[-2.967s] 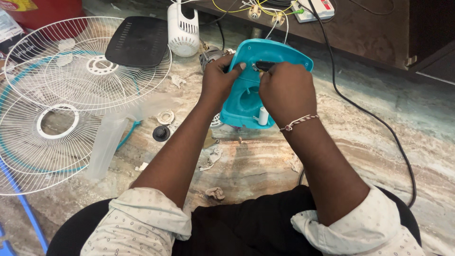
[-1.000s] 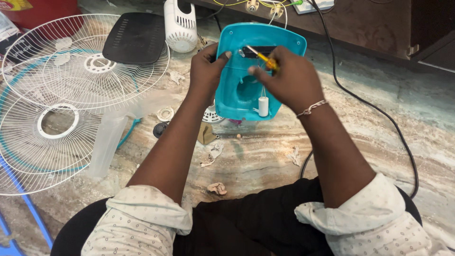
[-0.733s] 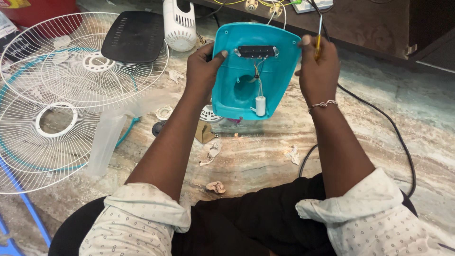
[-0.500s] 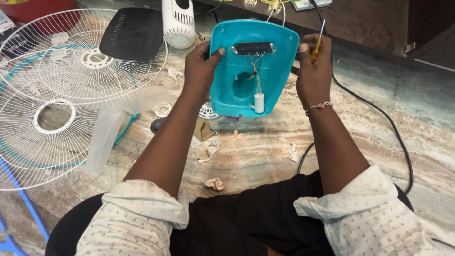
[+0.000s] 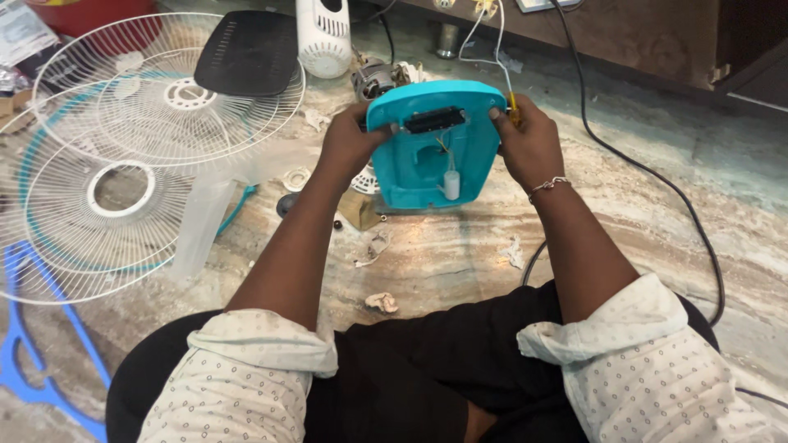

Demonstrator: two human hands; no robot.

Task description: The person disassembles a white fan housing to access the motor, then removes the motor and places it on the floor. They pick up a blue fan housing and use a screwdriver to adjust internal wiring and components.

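Between both hands (image 5: pixel 353 143): teal housing (image 5: pixel 435 139).

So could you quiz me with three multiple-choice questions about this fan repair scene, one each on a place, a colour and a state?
1. Where do the white fan grilles lie?
A. the person's left
B. the person's right
C. on the lap

2. What colour is the fan base housing?
A. red
B. turquoise
C. black

3. How is the housing held?
A. flat on the floor
B. by one hand
C. between the left hand and right hand

Answers: 1 A, they spread over the left floor; 2 B, its shell is turquoise; 3 C, a hand grips each edge.
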